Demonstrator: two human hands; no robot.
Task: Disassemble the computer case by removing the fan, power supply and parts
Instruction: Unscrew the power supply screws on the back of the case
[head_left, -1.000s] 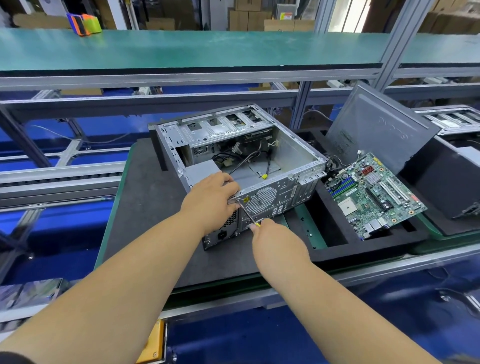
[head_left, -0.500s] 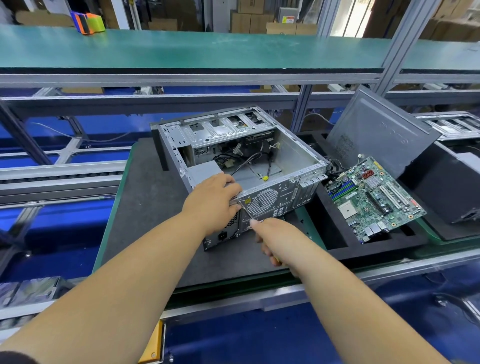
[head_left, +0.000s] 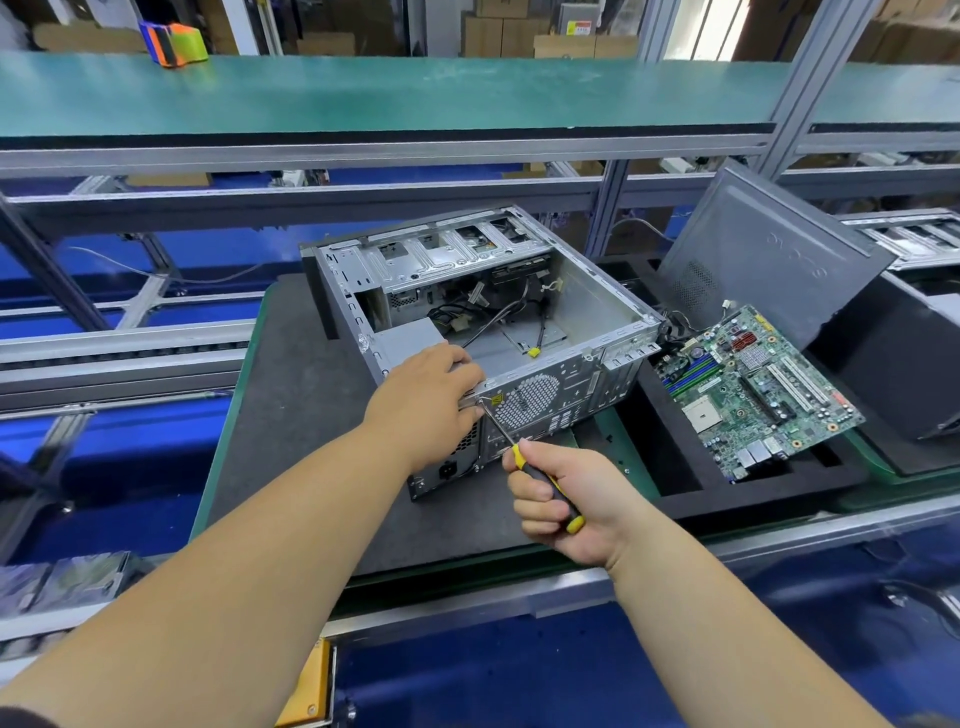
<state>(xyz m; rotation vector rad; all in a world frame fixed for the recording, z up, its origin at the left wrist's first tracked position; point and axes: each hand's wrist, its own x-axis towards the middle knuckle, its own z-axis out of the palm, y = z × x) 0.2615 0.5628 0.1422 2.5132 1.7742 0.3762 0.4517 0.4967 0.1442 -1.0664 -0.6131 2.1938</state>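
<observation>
Two hands busy: our left hand (head_left: 434, 395) grips rear top edge of open grey metal computer case (head_left: 571, 332) on dark foam mat (head_left: 291, 415); right hand (head_left: 566, 496) clenches yellow-black screwdriver (head_left: 524, 457), tip at rear-panel screw. We risk tip slipping, stripping screw, jabbing left fingers.

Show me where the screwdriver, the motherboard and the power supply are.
screwdriver (head_left: 545, 486), head view, on its black and yellow handle.
motherboard (head_left: 753, 400), head view, middle of the green board.
power supply (head_left: 447, 470), head view, rear face by the socket.

2 bare forearms, no gloves — dark sleeve edge (head_left: 21, 719)
</observation>
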